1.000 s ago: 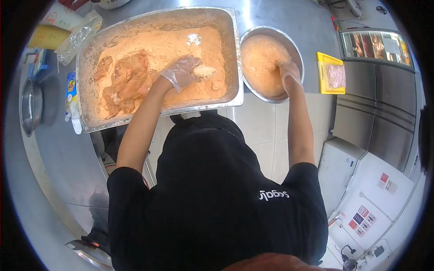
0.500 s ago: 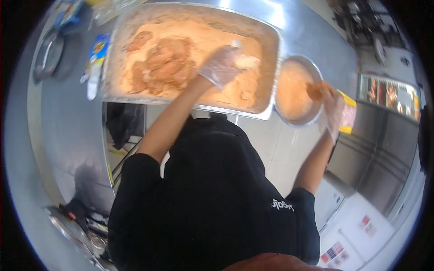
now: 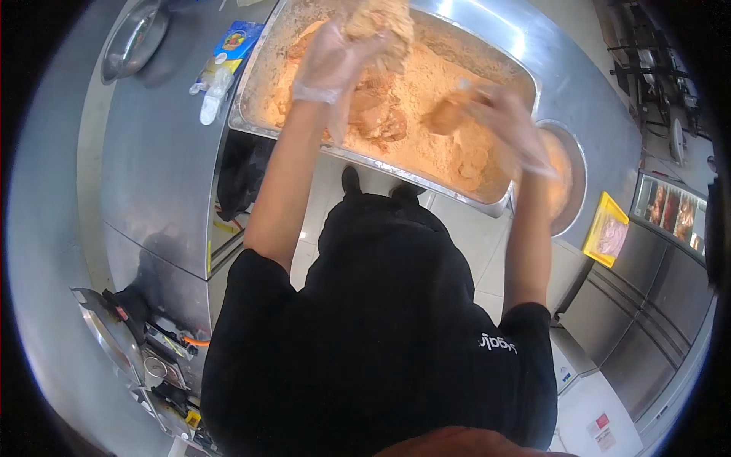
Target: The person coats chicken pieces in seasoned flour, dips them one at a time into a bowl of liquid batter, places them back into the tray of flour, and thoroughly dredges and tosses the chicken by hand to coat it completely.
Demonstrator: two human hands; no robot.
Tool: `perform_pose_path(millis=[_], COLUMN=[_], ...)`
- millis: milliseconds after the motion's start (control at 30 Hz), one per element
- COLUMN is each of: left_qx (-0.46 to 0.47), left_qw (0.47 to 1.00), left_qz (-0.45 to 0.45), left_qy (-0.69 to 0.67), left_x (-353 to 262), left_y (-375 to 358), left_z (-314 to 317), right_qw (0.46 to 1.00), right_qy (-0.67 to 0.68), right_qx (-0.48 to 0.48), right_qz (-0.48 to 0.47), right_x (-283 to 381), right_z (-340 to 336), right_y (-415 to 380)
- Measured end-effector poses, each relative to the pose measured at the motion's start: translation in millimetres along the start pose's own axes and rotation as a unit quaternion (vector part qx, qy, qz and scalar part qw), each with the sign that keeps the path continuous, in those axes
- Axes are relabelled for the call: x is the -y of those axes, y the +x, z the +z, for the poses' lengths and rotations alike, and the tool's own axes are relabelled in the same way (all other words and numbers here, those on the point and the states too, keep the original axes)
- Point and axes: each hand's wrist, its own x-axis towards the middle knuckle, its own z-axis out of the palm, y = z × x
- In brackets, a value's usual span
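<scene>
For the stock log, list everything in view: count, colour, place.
Tray: one, grey, in front
Powder: one layer, orange, in tray
Meat pieces: several, brownish, in tray
Coated piece: one, tan, in left hand
Second piece: one, brown, in right hand
Round bowl: one, silver, right of tray
Liquid: one batch, orange, in round bowl
Dish: one, yellow, far right
Packet: one, blue, left of tray
Other bowl: one, silver, upper left
Counter: one, grey, around tray
Steel doors: several, grey, right edge
Clutter: uncounted, mixed, lower left
Shirt: one, black, bottom centre
Shoes: two, black, below tray
Left and right hand: two, clear gloves, over tray
</scene>
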Motion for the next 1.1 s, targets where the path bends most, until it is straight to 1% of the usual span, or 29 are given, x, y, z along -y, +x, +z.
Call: perform_pose_path(millis=[33, 100, 200, 300, 400, 500, 533, 600, 633, 700, 733, 767, 833, 867, 933, 1033, 1067, 1100], left_qx=[0.006, 0.020, 0.024, 0.024, -0.044, 0.047, 0.079, 0.116, 0.136, 0.172, 0.190, 0.207, 0.246, 0.264, 0.289, 0.293, 0.289, 0.292], left_qw=[0.999, 0.993, 0.998, 0.997, 0.969, 0.947, 0.952, 0.949, 0.947, 0.936, 0.929, 0.920, 0.910, 0.904, 0.903, 0.914, 0.918, 0.921], left_qz=[-0.021, -0.061, -0.040, -0.066, -0.237, -0.298, -0.278, -0.273, -0.270, -0.295, -0.311, -0.329, -0.334, -0.336, -0.317, -0.268, -0.248, -0.231], left_qy=[0.032, 0.096, 0.039, 0.036, -0.043, -0.109, -0.099, -0.106, -0.110, -0.081, -0.065, -0.050, -0.018, -0.004, 0.026, 0.087, 0.110, 0.117], left_x=[1, 8, 1, 27, 13, 45, 44, 44, 46, 64, 70, 77, 84, 86, 101, 123, 127, 130], left_y=[4, 18, 7, 9, -4, 11, 7, 0, 0, 1, 1, 1, -6, -10, -8, -6, -6, -5], left_z=[-13, -36, -26, -23, 26, 49, 61, 80, 88, 93, 97, 102, 113, 118, 114, 105, 103, 99], right_qw=[1.000, 0.989, 0.987, 0.992, 0.989, 0.961, 0.952, 0.929, 0.940, 0.949, 0.939, 0.943, 0.950, 0.947, 0.944, 0.935, 0.940, 0.935], right_qy=[-0.025, -0.062, 0.093, 0.090, 0.122, 0.222, 0.234, 0.253, 0.210, 0.123, 0.096, 0.087, 0.069, 0.078, 0.093, 0.009, -0.029, -0.107], right_qx=[0.008, -0.101, -0.125, -0.078, -0.071, -0.151, -0.176, -0.229, -0.250, -0.289, -0.323, -0.318, -0.305, -0.308, -0.311, -0.325, -0.309, -0.296], right_qz=[0.006, -0.091, -0.031, -0.040, -0.051, -0.071, -0.095, -0.142, -0.101, -0.009, -0.070, -0.041, 0.023, 0.039, 0.066, 0.142, 0.140, 0.163], right_x=[-1, -33, -3, 18, 25, -7, -23, -51, -50, -44, -47, -50, -54, -69, -109, -122, -131, -139], right_z=[20, 68, 58, 24, 13, 23, 28, 27, 20, 9, 4, -4, -24, -30, -50, -74, -77, -74], right_y=[25, 72, 59, 21, -6, 0, 0, -4, -11, -36, -45, -56, -81, -91, -115, -154, -159, -156])
